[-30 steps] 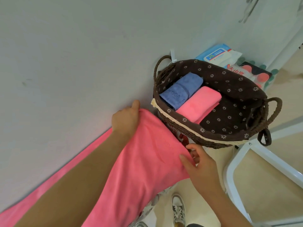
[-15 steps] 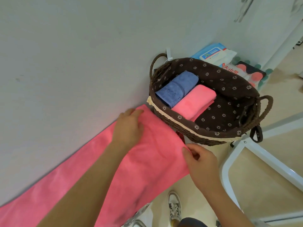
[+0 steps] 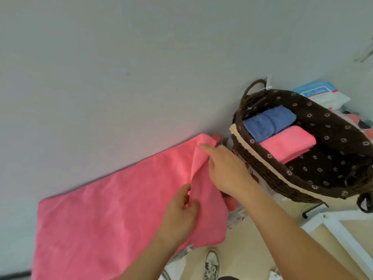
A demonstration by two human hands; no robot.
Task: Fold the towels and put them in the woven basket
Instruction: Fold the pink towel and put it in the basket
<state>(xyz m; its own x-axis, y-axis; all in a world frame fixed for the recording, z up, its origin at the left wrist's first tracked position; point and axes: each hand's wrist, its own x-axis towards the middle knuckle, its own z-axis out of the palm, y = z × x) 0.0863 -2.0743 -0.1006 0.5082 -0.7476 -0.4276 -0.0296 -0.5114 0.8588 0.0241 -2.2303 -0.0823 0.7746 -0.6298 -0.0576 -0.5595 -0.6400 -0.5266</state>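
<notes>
1. Lying folded side by side in the basket (image 3: 278, 178) at the table's right end are a blue towel (image 3: 268, 124) and a folded pink towel (image 3: 288, 144): two done.
2. A long pink towel (image 3: 101, 209) is spread along the table's (image 3: 101, 77) near edge, not yet folded small.
3. The left hand (image 3: 181, 211) pinches its raised flap; the right hand (image 3: 228, 172) grips its end beside the basket.
4. Left, I judge: finish folding, then put it in the basket.

A towel (image 3: 101, 219) lies on the table (image 3: 121, 77); right of it, a basket (image 3: 262, 168) holds two folded towels (image 3: 268, 126).
</notes>
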